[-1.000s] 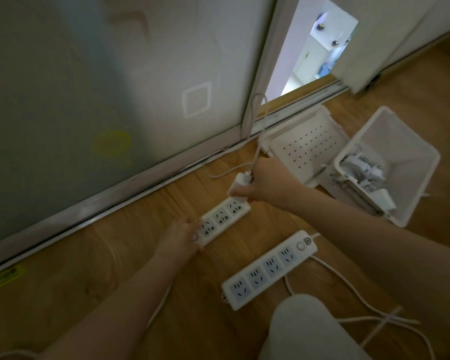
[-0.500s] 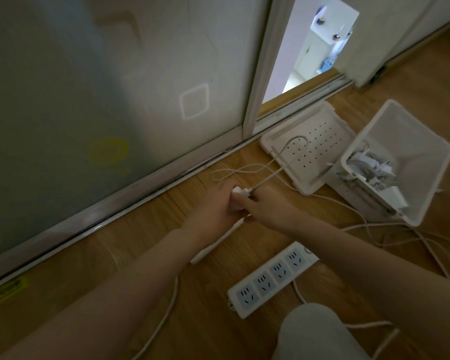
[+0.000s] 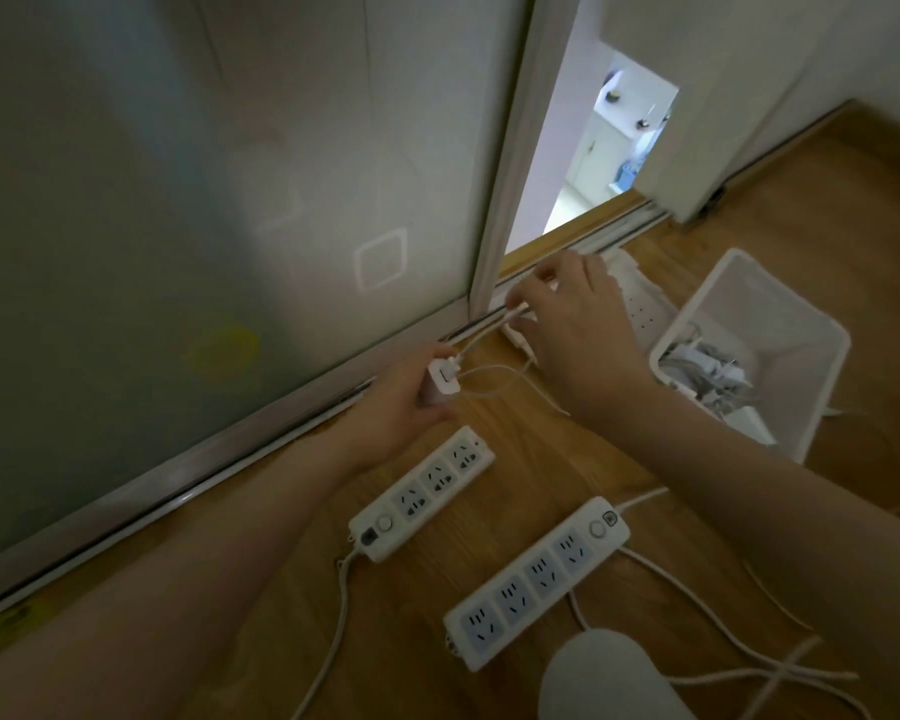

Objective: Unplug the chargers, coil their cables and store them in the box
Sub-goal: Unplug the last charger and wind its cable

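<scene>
Gripping charger (image 3: 441, 383), cable (image 3: 494, 332) seemingly between hands

Frosted glass door (image 3: 178, 200), wood floor (image 3: 827, 210), open doorway (image 3: 614, 148)

box (image 3: 822, 350) top open, strips (image 3: 423, 493) block near floor

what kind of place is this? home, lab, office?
Most likely a home, down at floor level: wood-look floor, a frosted sliding door on a floor track, and a bright tiled room seen through the gap. Two power strips lie on the floor.
</scene>
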Tool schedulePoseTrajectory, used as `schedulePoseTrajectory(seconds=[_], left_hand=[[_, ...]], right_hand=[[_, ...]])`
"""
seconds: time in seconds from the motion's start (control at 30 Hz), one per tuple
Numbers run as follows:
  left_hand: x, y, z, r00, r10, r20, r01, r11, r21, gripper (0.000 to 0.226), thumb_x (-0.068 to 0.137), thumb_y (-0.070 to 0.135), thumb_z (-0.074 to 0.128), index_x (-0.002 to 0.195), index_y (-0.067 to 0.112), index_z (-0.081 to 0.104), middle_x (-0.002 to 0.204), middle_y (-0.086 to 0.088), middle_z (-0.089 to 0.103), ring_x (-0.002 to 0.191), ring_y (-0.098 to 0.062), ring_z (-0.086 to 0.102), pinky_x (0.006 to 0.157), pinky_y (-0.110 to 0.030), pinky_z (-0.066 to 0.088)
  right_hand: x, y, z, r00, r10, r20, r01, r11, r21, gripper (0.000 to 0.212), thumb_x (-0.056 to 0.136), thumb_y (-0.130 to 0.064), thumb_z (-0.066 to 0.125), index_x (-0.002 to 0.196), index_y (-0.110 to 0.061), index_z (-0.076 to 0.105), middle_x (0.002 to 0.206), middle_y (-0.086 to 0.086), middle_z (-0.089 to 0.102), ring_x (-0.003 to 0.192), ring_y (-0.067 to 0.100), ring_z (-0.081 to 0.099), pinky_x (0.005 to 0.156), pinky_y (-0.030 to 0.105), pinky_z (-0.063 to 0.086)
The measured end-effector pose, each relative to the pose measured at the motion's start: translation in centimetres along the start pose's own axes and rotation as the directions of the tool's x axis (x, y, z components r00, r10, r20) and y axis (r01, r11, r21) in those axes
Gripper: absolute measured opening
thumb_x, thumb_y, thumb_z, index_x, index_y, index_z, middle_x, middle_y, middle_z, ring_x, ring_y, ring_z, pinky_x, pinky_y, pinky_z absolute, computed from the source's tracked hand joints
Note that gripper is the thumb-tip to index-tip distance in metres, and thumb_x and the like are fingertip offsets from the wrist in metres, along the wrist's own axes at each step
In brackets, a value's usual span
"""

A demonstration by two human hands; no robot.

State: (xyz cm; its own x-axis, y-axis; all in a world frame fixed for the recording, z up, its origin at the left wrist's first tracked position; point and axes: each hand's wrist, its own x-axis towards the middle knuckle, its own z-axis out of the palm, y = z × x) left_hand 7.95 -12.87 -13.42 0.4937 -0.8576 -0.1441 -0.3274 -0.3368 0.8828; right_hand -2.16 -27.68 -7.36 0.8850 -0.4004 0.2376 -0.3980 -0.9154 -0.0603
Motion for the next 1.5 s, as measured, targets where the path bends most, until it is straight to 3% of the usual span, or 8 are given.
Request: schedulePoseTrajectory(seconds=[0.2,0.37,0.7,0.93,1.03,1.17,1.33,1.5], left_hand=[[0.7,2.9,-2.6,0.992,-0.032,-0.121,0.031,0.999,-0.008,0.042,0.087,0.015,0.063,0.124,0.016,0.044,0.103,0.009,0.049,0.088,-0.001,0.049,0.062,-0.004,0.041],[1.3,4.8,-4.3,0.976,0.02,-0.218,-0.014,0.999,0.032,0.045,0.084,0.019,0.067,0.126,0.017,0.05,0.115,-0.002,0.05,0.103,-0.015,0.052,0.08,-0.016,0.04],[0.8,9.2,-4.6,0.962,-0.209,-0.177,0.091,0.853,-0.514,0.033,0.099,0.019,0.039,0.126,0.001,0.047,0.119,-0.017,0.058,0.101,-0.024,0.059,0.091,-0.039,0.051],[-0.1,10.0,-5.2,0.98,-0.144,-0.135,0.0,0.686,-0.727,0.035,0.097,0.006,0.036,0.07,0.004,0.058,0.069,-0.013,0.058,0.067,-0.028,0.055,0.058,-0.03,0.052],[0.7,9.8,-5.1,0.973,-0.213,-0.087,0.024,0.47,-0.882,0.024,0.099,0.013,0.035,0.097,0.0,0.055,0.088,-0.018,0.057,0.076,-0.025,0.057,0.048,-0.025,0.053],[1.6,8.1,-4.0,0.974,-0.225,0.021,0.068,0.202,-0.977,0.021,0.098,0.017,0.039,0.108,0.0,0.048,0.1,-0.019,0.059,0.087,-0.025,0.063,0.074,-0.036,0.059],[1.2,5.6,-2.8,0.974,-0.181,0.135,0.181,0.273,-0.945,0.031,0.095,0.027,0.042,0.113,0.004,0.051,0.09,-0.01,0.067,0.079,-0.017,0.068,0.082,-0.038,0.054],[-0.2,4.1,-3.1,0.956,-0.051,0.289,0.19,0.859,-0.475,0.034,0.085,0.042,0.047,0.105,0.02,0.064,0.087,0.005,0.068,0.078,-0.004,0.062,0.071,-0.016,0.051]], right_hand=[[2.1,-0.2,-5.0,0.995,0.031,0.096,-0.049,0.982,0.184,0.027,0.096,-0.037,0.042,0.105,-0.018,0.059,0.084,-0.006,0.059,0.079,0.014,0.057,0.065,0.022,0.042],[2.8,-2.5,-10.7,0.997,-0.033,-0.071,0.049,0.971,0.232,0.03,0.089,-0.046,0.052,0.098,-0.022,0.068,0.078,-0.014,0.054,0.073,0.002,0.051,0.056,0.006,0.025],[2.6,-4.9,-9.7,0.98,0.196,0.018,-0.151,0.69,0.708,0.022,0.097,-0.025,0.044,0.106,-0.016,0.062,0.067,-0.011,0.055,0.053,-0.002,0.049,0.049,0.005,0.038],[0.1,-6.7,-4.8,0.985,0.157,0.069,-0.149,0.588,0.795,0.029,0.099,-0.027,0.034,0.08,-0.025,0.056,0.066,-0.008,0.054,0.06,0.005,0.051,0.059,0.016,0.044],[-1.6,-6.5,-2.2,0.995,0.019,0.099,-0.09,0.611,0.786,0.03,0.1,-0.029,0.031,0.076,-0.031,0.05,0.065,-0.008,0.053,0.056,0.005,0.047,0.058,0.025,0.043],[-2.6,-4.5,0.9,0.983,0.029,0.18,-0.159,0.617,0.771,0.032,0.1,-0.031,0.03,0.076,-0.025,0.051,0.066,-0.006,0.054,0.059,0.008,0.049,0.064,0.035,0.046],[-3.3,-2.5,3.9,0.949,0.003,0.316,-0.24,0.657,0.715,0.034,0.1,-0.03,0.031,0.073,-0.024,0.049,0.066,-0.007,0.052,0.059,0.008,0.048,0.062,0.032,0.044],[-4.1,-1.5,6.2,0.904,-0.041,0.427,-0.277,0.702,0.656,0.036,0.098,-0.029,0.037,0.063,-0.028,0.046,0.062,-0.009,0.05,0.057,0.009,0.045,0.06,0.024,0.039]])
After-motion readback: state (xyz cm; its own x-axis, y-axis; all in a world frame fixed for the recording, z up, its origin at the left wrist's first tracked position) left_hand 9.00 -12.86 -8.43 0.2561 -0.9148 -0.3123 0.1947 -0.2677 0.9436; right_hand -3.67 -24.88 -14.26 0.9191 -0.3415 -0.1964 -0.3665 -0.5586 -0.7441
